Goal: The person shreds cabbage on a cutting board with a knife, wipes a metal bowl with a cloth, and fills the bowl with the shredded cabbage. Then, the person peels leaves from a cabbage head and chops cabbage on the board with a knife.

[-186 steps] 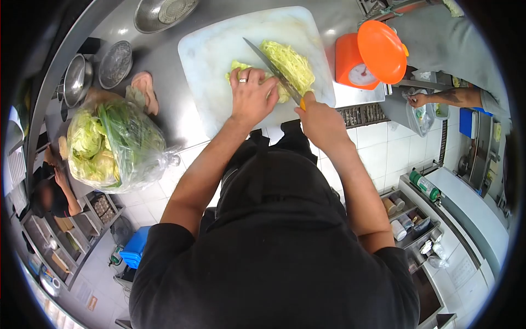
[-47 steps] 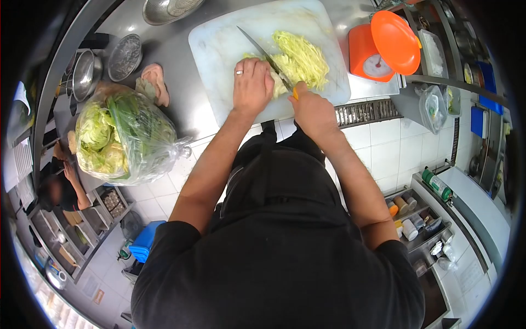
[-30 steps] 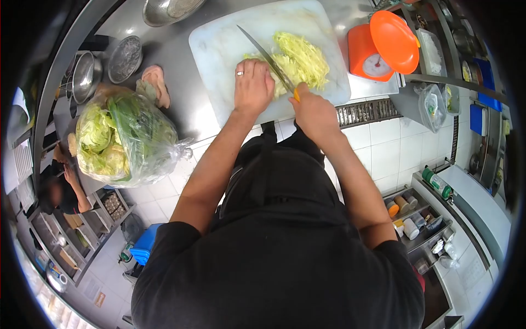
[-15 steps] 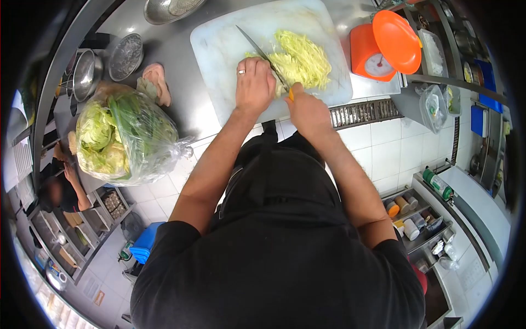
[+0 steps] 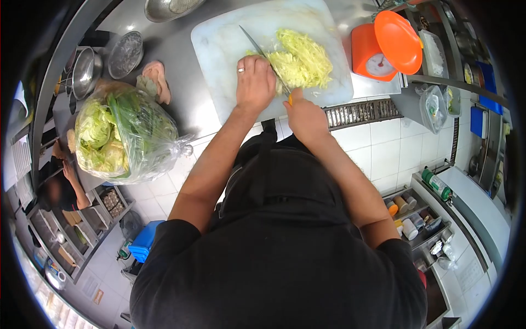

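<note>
My right hand [image 5: 307, 116] is wrapped round the yellow handle of a long kitchen knife [image 5: 255, 44]. Its blade slants across the white cutting board [image 5: 219, 49], tip pointing away to the left. Close against the blade's left side, my left hand [image 5: 256, 83] wears a ring and has its fingers curled down on lettuce, of which only pale edges show at the fingertips. On the right of the blade lies a heap of shredded yellow-green lettuce [image 5: 307, 57].
A clear plastic bag of lettuce heads and greens [image 5: 126, 134] sits at the left. Near it are a crumpled cloth [image 5: 156, 82] and metal bowls [image 5: 126, 55]. An orange scale [image 5: 372, 55] stands right of the board. Another person [image 5: 66, 189] is at the far left.
My right hand has drawn slightly back toward my body, and the knife has shifted a little with it. My left hand stays almost in place, fingers still curled.
</note>
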Demonstrator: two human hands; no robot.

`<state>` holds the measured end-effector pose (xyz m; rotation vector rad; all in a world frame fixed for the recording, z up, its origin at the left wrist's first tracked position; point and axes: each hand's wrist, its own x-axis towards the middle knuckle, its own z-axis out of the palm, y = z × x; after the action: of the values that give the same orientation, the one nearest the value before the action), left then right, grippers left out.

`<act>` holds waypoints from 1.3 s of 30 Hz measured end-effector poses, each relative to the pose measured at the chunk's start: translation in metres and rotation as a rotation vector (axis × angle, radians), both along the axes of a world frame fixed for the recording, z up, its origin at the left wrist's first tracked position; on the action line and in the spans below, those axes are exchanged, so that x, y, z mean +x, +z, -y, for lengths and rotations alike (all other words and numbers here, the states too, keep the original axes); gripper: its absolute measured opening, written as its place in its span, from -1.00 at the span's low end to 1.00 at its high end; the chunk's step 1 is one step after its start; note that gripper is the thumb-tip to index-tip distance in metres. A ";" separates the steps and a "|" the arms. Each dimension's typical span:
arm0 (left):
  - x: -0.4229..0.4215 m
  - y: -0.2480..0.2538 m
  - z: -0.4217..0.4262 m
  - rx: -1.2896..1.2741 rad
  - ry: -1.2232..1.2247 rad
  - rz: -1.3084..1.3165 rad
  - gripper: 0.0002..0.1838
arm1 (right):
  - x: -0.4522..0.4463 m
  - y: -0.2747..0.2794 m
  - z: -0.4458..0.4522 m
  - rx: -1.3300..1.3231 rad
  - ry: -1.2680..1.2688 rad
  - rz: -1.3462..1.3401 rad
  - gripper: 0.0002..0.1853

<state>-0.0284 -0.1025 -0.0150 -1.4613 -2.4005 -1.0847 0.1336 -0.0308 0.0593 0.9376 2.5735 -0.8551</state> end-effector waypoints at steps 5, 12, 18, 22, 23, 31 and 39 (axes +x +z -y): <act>0.002 0.021 0.011 0.002 0.032 -0.057 -0.90 | -0.005 -0.006 -0.007 -0.013 -0.014 -0.012 -0.63; -0.012 0.024 0.023 -0.098 -0.065 0.116 -0.85 | -0.007 0.010 -0.016 -0.041 0.000 0.058 -0.63; -0.022 0.057 0.038 -0.241 -0.221 0.196 -0.75 | 0.005 0.041 -0.020 -0.016 0.013 0.035 -0.64; -0.028 0.062 0.035 -0.312 -0.224 0.244 -0.73 | 0.016 0.066 -0.012 0.031 0.033 0.026 -0.66; -0.028 0.063 0.033 -0.329 -0.213 0.260 -0.73 | 0.019 0.071 -0.009 0.045 0.039 0.026 -0.67; -0.029 0.064 0.028 -0.377 -0.183 0.287 -0.77 | 0.034 0.063 0.010 0.085 0.060 0.028 -0.68; -0.036 0.055 0.024 -0.356 -0.168 0.326 -0.79 | 0.000 0.001 0.009 0.052 0.031 0.016 -0.69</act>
<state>-0.0639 -0.1266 0.0402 -1.7386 -2.8613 -1.0374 0.1339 -0.0396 0.0598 0.9120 2.6012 -0.7726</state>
